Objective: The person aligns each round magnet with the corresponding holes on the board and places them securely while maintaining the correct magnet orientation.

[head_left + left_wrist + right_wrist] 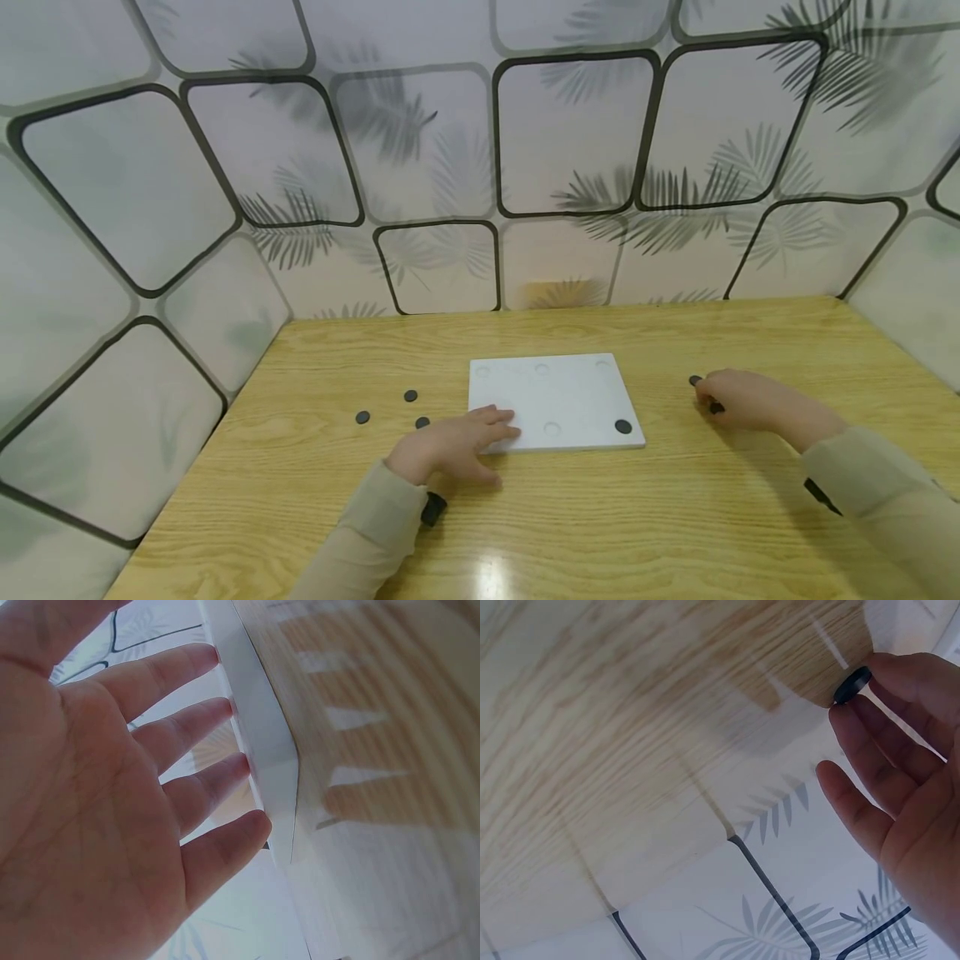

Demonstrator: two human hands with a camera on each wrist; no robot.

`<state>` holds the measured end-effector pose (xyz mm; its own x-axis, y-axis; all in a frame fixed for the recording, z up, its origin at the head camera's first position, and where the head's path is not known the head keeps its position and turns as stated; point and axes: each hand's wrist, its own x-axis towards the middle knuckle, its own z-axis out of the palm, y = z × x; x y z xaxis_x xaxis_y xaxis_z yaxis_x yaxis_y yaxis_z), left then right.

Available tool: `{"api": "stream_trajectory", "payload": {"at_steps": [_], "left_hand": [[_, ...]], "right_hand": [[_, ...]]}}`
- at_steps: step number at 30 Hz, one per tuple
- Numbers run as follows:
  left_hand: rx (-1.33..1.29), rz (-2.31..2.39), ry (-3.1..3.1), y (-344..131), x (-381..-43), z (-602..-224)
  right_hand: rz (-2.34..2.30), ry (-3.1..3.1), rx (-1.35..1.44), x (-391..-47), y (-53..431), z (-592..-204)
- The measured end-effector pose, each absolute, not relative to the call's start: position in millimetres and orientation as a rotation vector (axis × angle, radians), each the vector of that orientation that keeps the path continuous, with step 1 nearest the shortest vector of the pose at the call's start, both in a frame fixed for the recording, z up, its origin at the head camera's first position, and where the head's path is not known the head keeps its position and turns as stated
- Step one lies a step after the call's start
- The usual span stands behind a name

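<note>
Head view: cannot see near-left corner of white board (558,396) behind left hand (453,446) | see only partly black disc (422,422) beside it | cannot identify small dark piece (717,408) under right fingers (707,387) | left wrist view: find thumb (52,634) cut by top edge

Head view is bright, evenly lit; glare spot hits wood-grain tabletop (570,517) on near side of white recessed board (566,392). Soft shadow under right sleeve (870,475), right of board. Wrist views look hazy, tabletop grain blurry, reflective.
</note>
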<state>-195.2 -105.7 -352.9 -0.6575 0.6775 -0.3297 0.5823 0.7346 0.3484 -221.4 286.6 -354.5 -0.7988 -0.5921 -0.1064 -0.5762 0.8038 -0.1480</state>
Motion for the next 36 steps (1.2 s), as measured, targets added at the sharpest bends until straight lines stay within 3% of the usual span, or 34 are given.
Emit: {"api": "stream_trajectory", "payload": {"at_steps": [36], "left_hand": [[0.987,0.264,2.507,-105.0,-194.3,-351.3]], "right_hand": [[-0.203,2.82,-0.916,-222.5,287.4,-357.8]]}}
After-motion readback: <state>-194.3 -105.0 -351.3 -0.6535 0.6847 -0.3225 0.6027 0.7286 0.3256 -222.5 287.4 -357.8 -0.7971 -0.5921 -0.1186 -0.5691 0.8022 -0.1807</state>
